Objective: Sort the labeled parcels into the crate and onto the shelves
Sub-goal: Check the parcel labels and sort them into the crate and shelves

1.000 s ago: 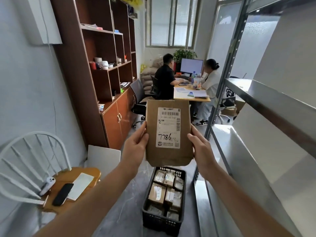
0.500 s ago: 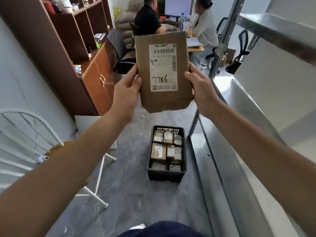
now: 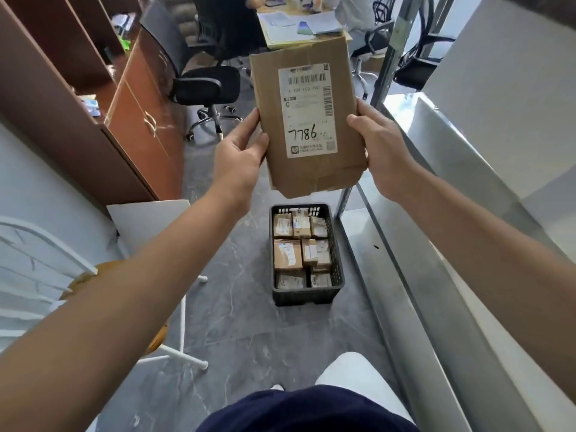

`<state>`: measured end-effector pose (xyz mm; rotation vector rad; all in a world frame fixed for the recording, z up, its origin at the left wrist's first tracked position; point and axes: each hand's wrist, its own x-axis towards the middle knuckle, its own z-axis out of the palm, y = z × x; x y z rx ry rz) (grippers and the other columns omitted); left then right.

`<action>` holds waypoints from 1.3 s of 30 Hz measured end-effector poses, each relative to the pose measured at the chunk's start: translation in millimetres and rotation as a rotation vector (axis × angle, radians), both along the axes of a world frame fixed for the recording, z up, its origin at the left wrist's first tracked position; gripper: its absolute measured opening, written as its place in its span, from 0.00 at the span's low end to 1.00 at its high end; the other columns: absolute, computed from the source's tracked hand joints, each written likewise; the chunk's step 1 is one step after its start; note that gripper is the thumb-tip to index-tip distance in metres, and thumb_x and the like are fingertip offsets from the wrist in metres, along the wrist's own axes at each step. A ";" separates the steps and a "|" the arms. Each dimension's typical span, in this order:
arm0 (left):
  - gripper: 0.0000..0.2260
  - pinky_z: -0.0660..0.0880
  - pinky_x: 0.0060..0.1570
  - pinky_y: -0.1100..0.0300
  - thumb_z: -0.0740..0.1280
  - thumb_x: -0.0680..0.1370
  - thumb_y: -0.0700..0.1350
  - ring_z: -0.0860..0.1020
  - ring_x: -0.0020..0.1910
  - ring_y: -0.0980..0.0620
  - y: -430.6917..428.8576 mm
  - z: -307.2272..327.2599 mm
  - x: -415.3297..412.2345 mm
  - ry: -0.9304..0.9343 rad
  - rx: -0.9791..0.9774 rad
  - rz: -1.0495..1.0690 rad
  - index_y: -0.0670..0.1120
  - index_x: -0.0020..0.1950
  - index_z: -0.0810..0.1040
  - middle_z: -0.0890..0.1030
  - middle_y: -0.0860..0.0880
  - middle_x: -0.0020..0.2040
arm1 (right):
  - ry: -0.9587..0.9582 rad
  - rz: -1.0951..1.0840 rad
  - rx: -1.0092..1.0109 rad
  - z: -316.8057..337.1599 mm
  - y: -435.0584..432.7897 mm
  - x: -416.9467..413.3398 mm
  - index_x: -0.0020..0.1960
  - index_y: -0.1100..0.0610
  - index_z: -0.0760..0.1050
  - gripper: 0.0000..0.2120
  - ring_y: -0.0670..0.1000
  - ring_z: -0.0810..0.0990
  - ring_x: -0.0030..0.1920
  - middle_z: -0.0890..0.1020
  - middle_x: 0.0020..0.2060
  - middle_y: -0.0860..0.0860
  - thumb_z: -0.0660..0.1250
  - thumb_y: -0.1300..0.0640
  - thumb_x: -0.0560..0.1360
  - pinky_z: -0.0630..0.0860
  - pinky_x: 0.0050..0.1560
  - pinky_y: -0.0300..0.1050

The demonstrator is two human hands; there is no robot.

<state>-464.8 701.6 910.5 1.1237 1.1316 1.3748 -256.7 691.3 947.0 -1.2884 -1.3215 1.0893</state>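
Observation:
I hold a flat brown cardboard parcel (image 3: pixel 314 169) upright in front of me, its white label with a handwritten "7786" facing me. My left hand (image 3: pixel 240 154) grips its left edge, thumb on the front. My right hand (image 3: pixel 378 148) grips the right edge the same way. Below on the floor stands a black plastic crate (image 3: pixel 307 294) holding several small labeled boxes. The metal shelves (image 3: pixel 436 275) run along my right side.
A brown cabinet (image 3: pixel 140 120) lines the left wall, with a black office chair (image 3: pixel 202 82) beyond it. A white chair (image 3: pixel 46 260) stands at my near left. A desk with papers (image 3: pixel 299 26) is at the back. Grey floor lies around the crate.
My view has tilted down toward the floor and crate. The parcel stays held in both hands and has come slightly lower and nearer.

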 end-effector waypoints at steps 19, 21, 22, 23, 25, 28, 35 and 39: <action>0.14 0.80 0.57 0.51 0.67 0.79 0.38 0.83 0.56 0.50 71.2 2.4 74.0 0.082 -0.085 0.223 0.44 0.65 0.74 0.79 0.46 0.64 | -0.035 0.182 -0.051 -7.4 122.4 74.2 0.65 0.44 0.76 0.18 0.46 0.83 0.52 0.84 0.53 0.45 0.55 0.57 0.82 0.78 0.47 0.40; 0.13 0.80 0.57 0.51 0.67 0.80 0.39 0.83 0.55 0.50 75.8 -0.2 83.5 0.086 -0.100 0.237 0.45 0.64 0.75 0.80 0.46 0.62 | -0.055 0.203 -0.056 -8.8 132.3 82.9 0.66 0.44 0.76 0.18 0.46 0.83 0.52 0.85 0.53 0.45 0.56 0.58 0.82 0.78 0.46 0.40; 0.12 0.80 0.57 0.50 0.67 0.80 0.39 0.83 0.54 0.50 77.9 -1.4 87.4 0.083 -0.109 0.246 0.45 0.62 0.75 0.81 0.45 0.61 | -0.066 0.212 -0.060 -9.3 136.5 86.9 0.66 0.44 0.76 0.18 0.46 0.84 0.51 0.84 0.53 0.45 0.56 0.58 0.82 0.78 0.45 0.40; 0.10 0.80 0.57 0.50 0.67 0.80 0.40 0.84 0.54 0.50 79.8 -1.8 91.2 0.078 -0.118 0.255 0.46 0.61 0.75 0.82 0.45 0.60 | -0.078 0.220 -0.063 -9.4 140.1 90.5 0.66 0.44 0.76 0.18 0.45 0.84 0.51 0.84 0.53 0.45 0.56 0.58 0.82 0.78 0.44 0.38; 0.09 0.80 0.57 0.49 0.67 0.80 0.41 0.84 0.53 0.49 83.3 -2.6 96.9 0.066 -0.130 0.275 0.45 0.60 0.76 0.83 0.45 0.57 | -0.090 0.234 -0.062 -9.5 146.9 95.9 0.66 0.43 0.76 0.18 0.44 0.83 0.49 0.84 0.53 0.44 0.56 0.58 0.82 0.77 0.42 0.36; 0.08 0.81 0.55 0.50 0.67 0.80 0.41 0.84 0.52 0.49 86.3 -6.6 103.0 0.063 -0.131 0.315 0.44 0.60 0.75 0.84 0.45 0.55 | -0.088 0.250 -0.059 -10.9 156.1 99.1 0.63 0.42 0.76 0.17 0.40 0.83 0.45 0.84 0.51 0.43 0.56 0.58 0.82 0.75 0.37 0.32; 0.08 0.79 0.58 0.48 0.71 0.78 0.44 0.83 0.54 0.48 96.2 -20.0 88.7 0.097 -0.134 0.359 0.47 0.56 0.77 0.83 0.46 0.56 | -0.071 0.297 -0.086 -20.3 170.7 91.7 0.65 0.44 0.76 0.17 0.39 0.83 0.43 0.84 0.50 0.44 0.55 0.58 0.83 0.76 0.35 0.31; 0.12 0.79 0.58 0.51 0.72 0.76 0.43 0.82 0.56 0.50 102.5 -26.5 76.1 0.120 -0.088 0.358 0.45 0.58 0.77 0.82 0.46 0.58 | -0.097 0.293 -0.093 -22.6 184.0 79.7 0.62 0.42 0.76 0.16 0.41 0.83 0.44 0.84 0.49 0.44 0.56 0.58 0.83 0.76 0.39 0.35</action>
